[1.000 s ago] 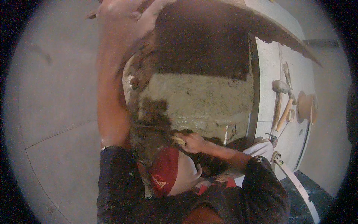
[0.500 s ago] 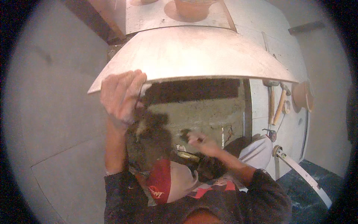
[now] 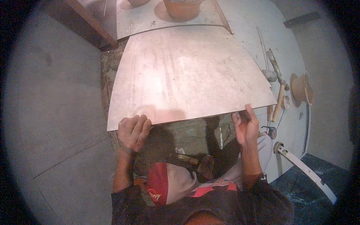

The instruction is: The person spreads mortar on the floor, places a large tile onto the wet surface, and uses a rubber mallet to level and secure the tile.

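A large pale floor tile (image 3: 191,75) spreads out in front of me, its near edge raised over a rough grey-brown bed (image 3: 180,137). My left hand (image 3: 134,131) grips that edge close to its left corner, fingers curled over the top. Toward the right end, my right hand (image 3: 245,127) holds the same edge, with fingertips against it and part of the hand beneath. The tile's far edge lies along another pale tile, and its underside is hidden. In the shade below the near edge is a yellowish tool or object (image 3: 187,159) that I cannot identify.
Hammers with wooden handles (image 3: 278,103) lie on laid tiles to the right, near a clay-coloured pot (image 3: 302,89). A long white level (image 3: 307,172) rests nearer me. Another pot (image 3: 183,9) stands beyond the tile. A grey wall (image 3: 56,112) is at left, with a brown beam (image 3: 88,22).
The tile has tilted down flatter, and its near edge has come toward me. My left hand moved down with it. My right hand rose from the bed to hold the edge.
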{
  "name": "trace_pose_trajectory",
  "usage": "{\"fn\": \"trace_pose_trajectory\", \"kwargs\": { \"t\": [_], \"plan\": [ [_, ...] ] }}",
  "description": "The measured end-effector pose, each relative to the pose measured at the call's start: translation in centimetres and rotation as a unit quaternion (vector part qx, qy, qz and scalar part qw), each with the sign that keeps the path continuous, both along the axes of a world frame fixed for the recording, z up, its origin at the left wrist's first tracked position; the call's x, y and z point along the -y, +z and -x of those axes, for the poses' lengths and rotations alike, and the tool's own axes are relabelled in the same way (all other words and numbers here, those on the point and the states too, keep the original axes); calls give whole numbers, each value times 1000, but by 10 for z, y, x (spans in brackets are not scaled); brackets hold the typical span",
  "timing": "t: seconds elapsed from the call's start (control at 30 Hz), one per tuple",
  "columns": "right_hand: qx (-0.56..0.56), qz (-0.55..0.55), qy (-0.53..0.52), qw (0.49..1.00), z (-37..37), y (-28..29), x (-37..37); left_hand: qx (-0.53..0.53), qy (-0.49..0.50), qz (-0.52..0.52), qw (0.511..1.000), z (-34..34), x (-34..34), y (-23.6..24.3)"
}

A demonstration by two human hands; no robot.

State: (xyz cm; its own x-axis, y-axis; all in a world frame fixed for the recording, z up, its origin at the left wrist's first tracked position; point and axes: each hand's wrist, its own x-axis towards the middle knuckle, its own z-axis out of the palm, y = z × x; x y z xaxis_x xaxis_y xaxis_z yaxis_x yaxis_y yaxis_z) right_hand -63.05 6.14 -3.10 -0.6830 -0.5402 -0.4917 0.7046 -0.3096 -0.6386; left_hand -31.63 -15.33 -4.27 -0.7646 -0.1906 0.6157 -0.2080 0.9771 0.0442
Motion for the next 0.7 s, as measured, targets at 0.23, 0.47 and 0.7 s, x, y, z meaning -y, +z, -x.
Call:
{"fn": "trace_pose_trajectory", "kwargs": {
  "t": [0.23,0.47,0.7],
  "plan": [
    [67,-43,-11,997,-14,-62,-32,51,-13,-90,995,-24,-24,-57],
    [113,-65,-34,991,-20,-151,-60,123,107,-202,966,-18,-48,-84],
    [125,-149,-35,980,-26,-183,-52,207,384,-354,827,-18,-49,-123]
  ]
}}
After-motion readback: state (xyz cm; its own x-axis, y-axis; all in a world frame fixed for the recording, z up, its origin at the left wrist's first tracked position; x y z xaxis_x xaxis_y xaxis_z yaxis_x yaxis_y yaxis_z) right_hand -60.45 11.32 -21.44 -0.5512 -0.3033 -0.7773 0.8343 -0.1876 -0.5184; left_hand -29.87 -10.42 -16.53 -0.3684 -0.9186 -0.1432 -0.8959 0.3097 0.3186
